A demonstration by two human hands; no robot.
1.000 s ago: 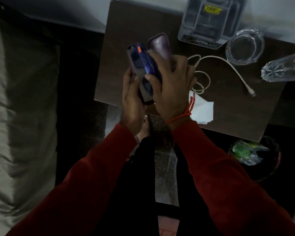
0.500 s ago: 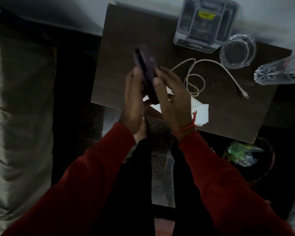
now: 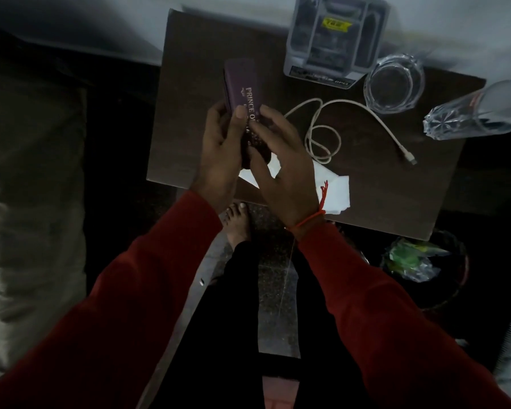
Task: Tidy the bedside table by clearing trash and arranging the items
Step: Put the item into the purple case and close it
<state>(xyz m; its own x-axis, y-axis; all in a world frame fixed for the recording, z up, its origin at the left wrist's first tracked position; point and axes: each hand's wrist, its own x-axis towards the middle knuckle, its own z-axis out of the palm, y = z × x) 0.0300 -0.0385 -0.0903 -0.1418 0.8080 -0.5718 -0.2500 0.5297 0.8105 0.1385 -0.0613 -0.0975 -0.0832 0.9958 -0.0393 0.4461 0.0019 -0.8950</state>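
A dark purple box [image 3: 243, 87] with pale lettering is upright above the dark wooden bedside table [image 3: 195, 119]. My left hand [image 3: 221, 154] grips its lower part, thumb on the front face. My right hand [image 3: 280, 163] touches the box's lower right side with curled fingers. Under my hands a white tissue [image 3: 334, 191] lies near the table's front edge. To the right lies a loosely coiled white cable [image 3: 331, 122].
A grey compartment organiser [image 3: 335, 39] stands at the table's back. A clear glass bowl [image 3: 394, 84] and a clear glass lying on its side [image 3: 478, 110] are at the right. A bin with green wrappers [image 3: 410, 261] sits on the floor. A bed [image 3: 27, 172] is left.
The blue item seen a second ago is gone from my hands. The purple box has turned, and its lettered face now shows. My right hand has loosened and shifted down.
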